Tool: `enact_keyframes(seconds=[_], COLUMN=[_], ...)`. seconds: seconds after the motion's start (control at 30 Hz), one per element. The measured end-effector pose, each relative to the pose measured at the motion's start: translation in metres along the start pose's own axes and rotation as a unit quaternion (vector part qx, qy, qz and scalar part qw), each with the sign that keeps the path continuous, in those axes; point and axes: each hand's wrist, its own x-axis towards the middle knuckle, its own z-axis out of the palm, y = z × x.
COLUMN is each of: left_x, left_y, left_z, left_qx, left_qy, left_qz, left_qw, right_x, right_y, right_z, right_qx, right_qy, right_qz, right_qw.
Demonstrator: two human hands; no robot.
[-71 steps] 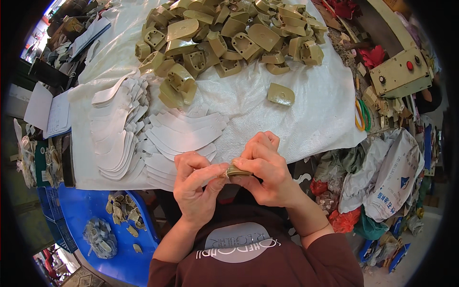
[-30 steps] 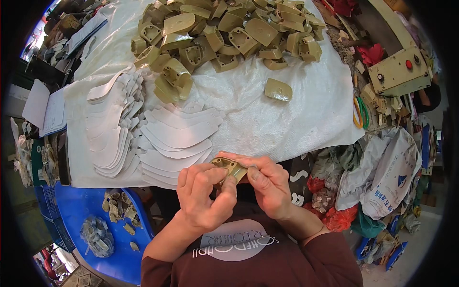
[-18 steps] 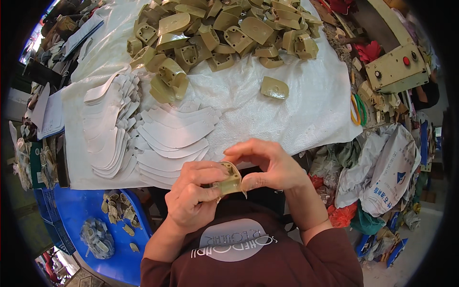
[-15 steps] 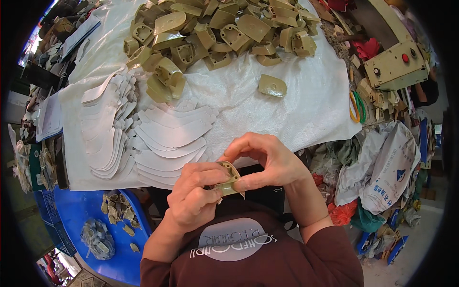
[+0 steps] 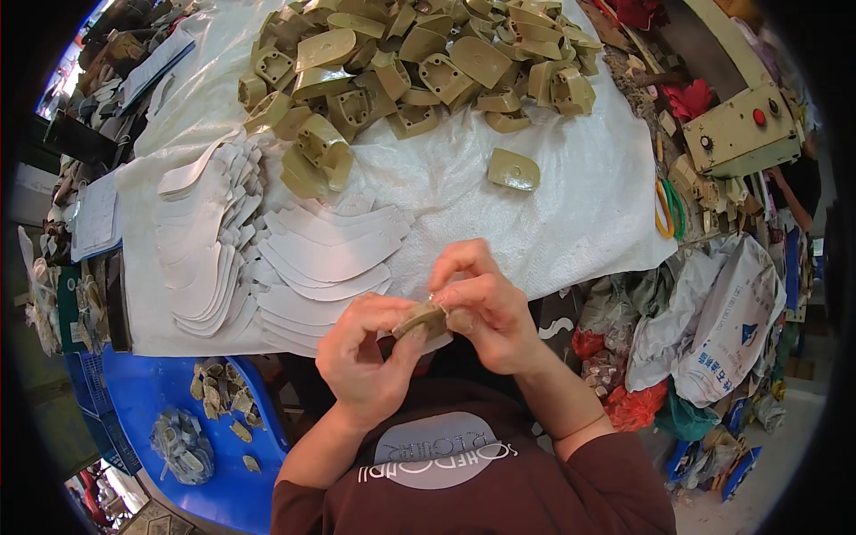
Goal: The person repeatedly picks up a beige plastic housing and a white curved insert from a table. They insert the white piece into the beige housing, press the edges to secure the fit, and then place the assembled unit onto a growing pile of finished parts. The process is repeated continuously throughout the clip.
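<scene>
Left hand (image 5: 364,355), partly curled, grips olive piece (image 5: 424,319) between thumb and fingers, near worktop (image 5: 553,254) edge. Right hand (image 5: 492,323), curled, at its right end; can't tell if pinching. Underside hidden.

Fisheye view from head height; steeply downward; close over the white sheet (image 5: 580,214)

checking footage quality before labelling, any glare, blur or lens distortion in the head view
Head view: shiny highlights on the lone rounded khaki plastic piece and a soft sheen on the crinkled white woven sheet; head view: bare left hand and right hand without strong blur; head view: fisheye bending toward a black rim, upper-left edge washed out.
</scene>
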Motion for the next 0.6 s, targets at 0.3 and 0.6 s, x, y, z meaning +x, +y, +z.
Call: enact_keyframes(seconds=[0.3, 0.6], left_x=[-0.001, 0.009], left_y=[0.001, 0.004], left_z=[0.003, -0.001], left_qx=[-0.034, 0.105], left_qy=[-0.002, 0.006], left_qz=[-0.049, 0.056], left_qw=[0.998, 0.993], right_x=[0.006, -0.002], right_y=[-0.016, -0.02], right_z=[0.005, 0.001], right_qx=[-0.091, 0.167], right_qy=[-0.001, 0.043], right_qz=[0.037, 0.105], right_qw=[0.995, 0.979])
